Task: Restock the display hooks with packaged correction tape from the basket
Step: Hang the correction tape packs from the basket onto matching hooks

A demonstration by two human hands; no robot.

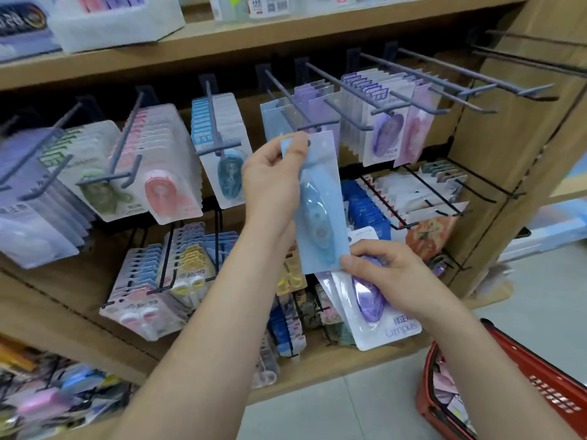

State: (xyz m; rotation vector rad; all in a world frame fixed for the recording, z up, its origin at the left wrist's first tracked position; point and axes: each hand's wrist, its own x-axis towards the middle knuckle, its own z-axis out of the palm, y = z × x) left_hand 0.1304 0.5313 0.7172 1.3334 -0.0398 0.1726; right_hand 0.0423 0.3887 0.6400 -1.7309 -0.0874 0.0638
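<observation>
Left hand point(273, 182) pinches blue packet point(320, 201), right hand point(390, 281) grips purple packets point(374, 303); blue packet's hole should meet the hook point(287, 96) squarely.

A single wide-angle camera worn on the head looks forward and down, at close range, onto the front of a wooden shelf unit point(286, 36), whose right side panel closes the right of the frame. The display hooks point(286, 96) cross the upper half. The left hand point(270, 182) holding a blue pack point(320, 201) and the right hand point(390, 274) gripping a purple pack point(374, 309) fill the centre. The red basket point(540, 376) is cut by the lower right corner.
</observation>
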